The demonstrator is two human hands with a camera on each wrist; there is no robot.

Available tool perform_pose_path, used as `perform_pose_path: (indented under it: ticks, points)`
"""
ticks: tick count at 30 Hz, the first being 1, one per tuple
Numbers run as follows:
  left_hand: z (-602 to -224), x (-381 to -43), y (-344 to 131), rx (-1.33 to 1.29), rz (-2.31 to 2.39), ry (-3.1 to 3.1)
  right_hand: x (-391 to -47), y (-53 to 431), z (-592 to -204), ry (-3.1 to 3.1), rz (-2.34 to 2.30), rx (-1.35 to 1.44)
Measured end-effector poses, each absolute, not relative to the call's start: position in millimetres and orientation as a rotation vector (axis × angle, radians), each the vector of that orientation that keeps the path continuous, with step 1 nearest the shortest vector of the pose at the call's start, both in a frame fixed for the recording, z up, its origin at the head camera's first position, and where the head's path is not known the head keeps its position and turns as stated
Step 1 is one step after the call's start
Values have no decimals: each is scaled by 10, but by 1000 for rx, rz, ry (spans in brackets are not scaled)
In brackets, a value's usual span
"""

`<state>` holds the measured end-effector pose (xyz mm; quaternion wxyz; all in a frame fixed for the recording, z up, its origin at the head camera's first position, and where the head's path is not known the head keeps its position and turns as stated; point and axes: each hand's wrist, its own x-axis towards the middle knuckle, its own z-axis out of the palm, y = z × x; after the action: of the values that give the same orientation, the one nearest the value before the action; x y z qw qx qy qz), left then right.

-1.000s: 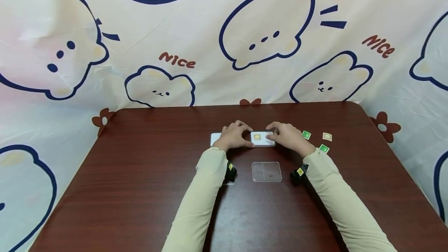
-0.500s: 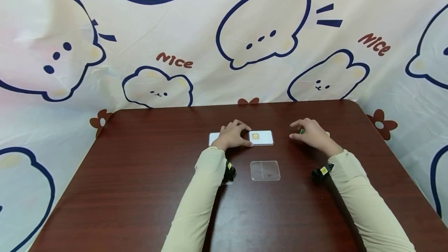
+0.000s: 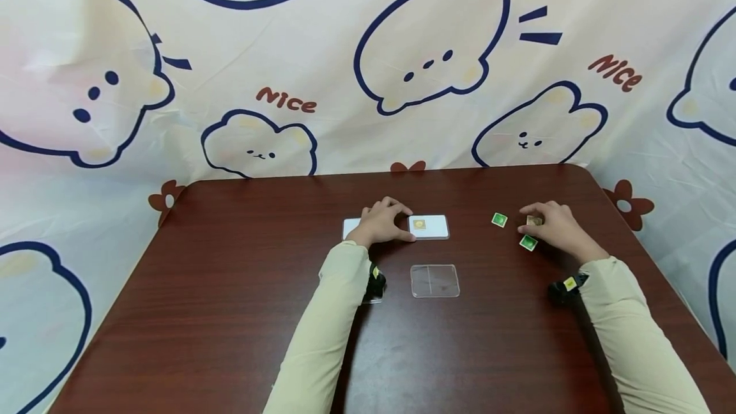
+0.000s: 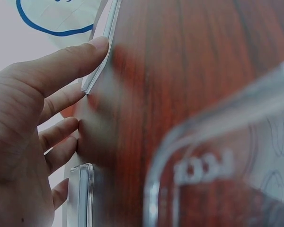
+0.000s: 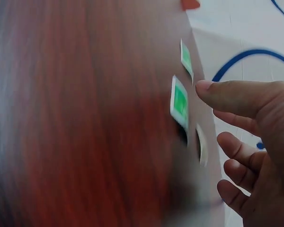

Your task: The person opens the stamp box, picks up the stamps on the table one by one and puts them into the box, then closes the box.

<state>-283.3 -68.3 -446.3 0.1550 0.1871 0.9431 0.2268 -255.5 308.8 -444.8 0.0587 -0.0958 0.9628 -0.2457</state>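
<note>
A flat clear case with a white insert lies at the table's middle, a small yellow square on its left part. My left hand holds this case by its left end, thumb at the near corner and index finger at the far one. The left wrist view has the thumb against the case's edge. On the right, my right hand hovers with thumb and fingers apart around a small beige square. Two green squares, one nearer and one to the left, lie beside it.
Another white case is partly covered by the left hand. Nearer me lies a clear plastic lid; a second clear piece shows under the left wrist. A printed cloth hangs behind the brown table.
My right hand has left the white case and moved right, past the left green square to the beige one. The left hand stays at the case. The yellow square remains on the case.
</note>
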Motion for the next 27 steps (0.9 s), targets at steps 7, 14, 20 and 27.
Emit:
perform_pose_path:
  ticks: [7, 14, 20, 27]
  points:
    - [-4466, -2828, -689, 532, 668, 2700, -2573, 3251, -4528, 2984, -719, -335]
    - [-4463, -2832, -687, 537, 660, 2698, -2588, 3310, -4533, 2979, -726, -313]
    - [-4453, -2832, -686, 539, 649, 2702, -2583, 3325, -4555, 2993, -742, -308]
    - [-4474, -2841, -689, 538, 661, 2700, -2590, 3346, -4601, 2968, -765, -259]
